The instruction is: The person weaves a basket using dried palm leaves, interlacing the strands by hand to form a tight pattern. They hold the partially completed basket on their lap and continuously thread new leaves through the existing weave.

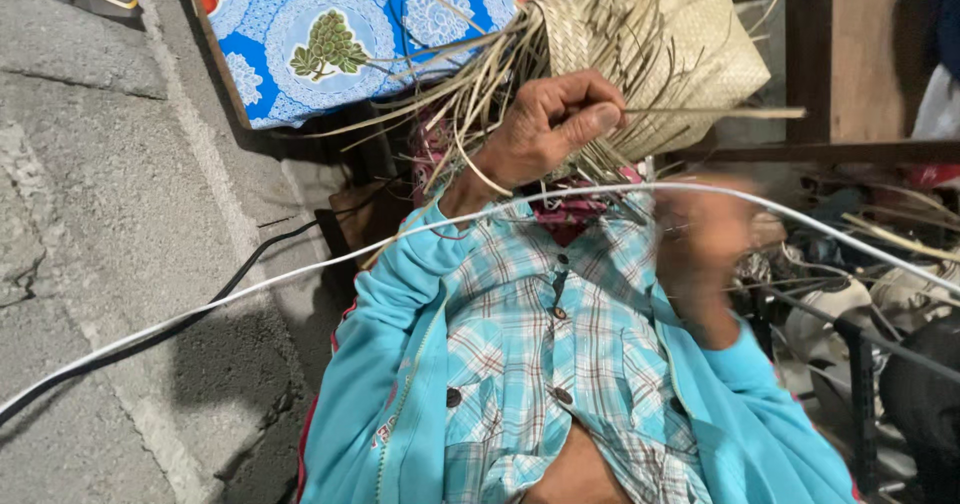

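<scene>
Weaving [690, 44] of pale straw, part-finished, is held up in front of the person's chest, just beyond the left hand [545, 129]. Its woven body is a tight flat mat; from the near edge many loose strands [470, 94] fan out toward the blue cloth [330, 34] and down over the wrist.

The left hand's fingers are curled shut around a bunch of those strands, thumb pressed on top, and one thin strand [720, 113] runs out straight from the thumb, across the front of the weaving. The right hand [705, 239] sits lower, below the weaving, but it is smeared by motion, so I cannot tell whether its fingers are spread or pinching anything.

As a judgement, the step in hand looks like plaiting: one strand is singled out while the rest are gripped. The next move would call for threading that strand over and under its neighbours and drawing it snug without letting the bunch slip.

Below the weaving is the person's turquoise jacket [400, 364] over a checked shirt [540, 344]. A white cable [200, 309] and a black cable [240, 274] cross rough grey concrete floor [110, 214] beside the jacket. A dark wooden frame [810, 64] stands behind the weaving, with cluttered objects under it, too dim to name.
</scene>
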